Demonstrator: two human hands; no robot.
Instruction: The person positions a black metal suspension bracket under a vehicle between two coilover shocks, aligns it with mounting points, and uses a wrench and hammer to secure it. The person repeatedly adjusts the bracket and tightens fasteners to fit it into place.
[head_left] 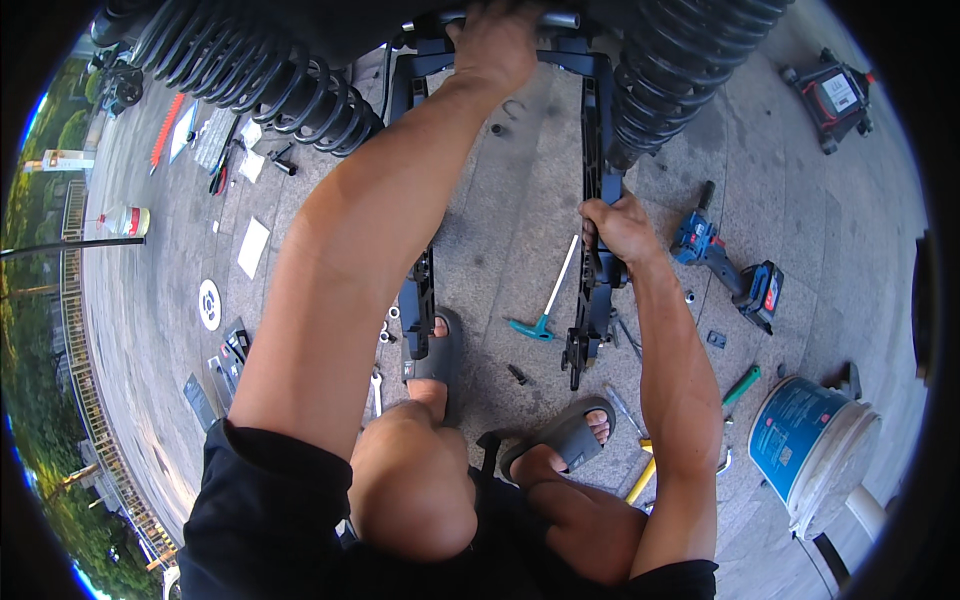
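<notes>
A black metal frame point(592, 130) with two long rails hangs between two large coil springs, the left spring point(250, 80) and the right spring point(680, 70). My left hand point(497, 45) reaches up to the frame's far end and closes over a silver metal bar point(562, 19) lying across it. Its fingertips are partly hidden and a little blurred. Lower down, my right hand point(625, 228) wraps round the right rail, the thumb showing on its inner side. A T-handle hex key point(548, 315) with a teal grip lies on the ground between the rails.
A blue cordless power tool point(725, 255) lies right of my right hand. Beyond it are a floor jack point(832, 98) and a blue-and-white bucket point(805, 440). My sandalled feet stand below the frame. Papers, a white disc point(209, 304), a wrench point(377, 392) and loose fasteners are scattered about.
</notes>
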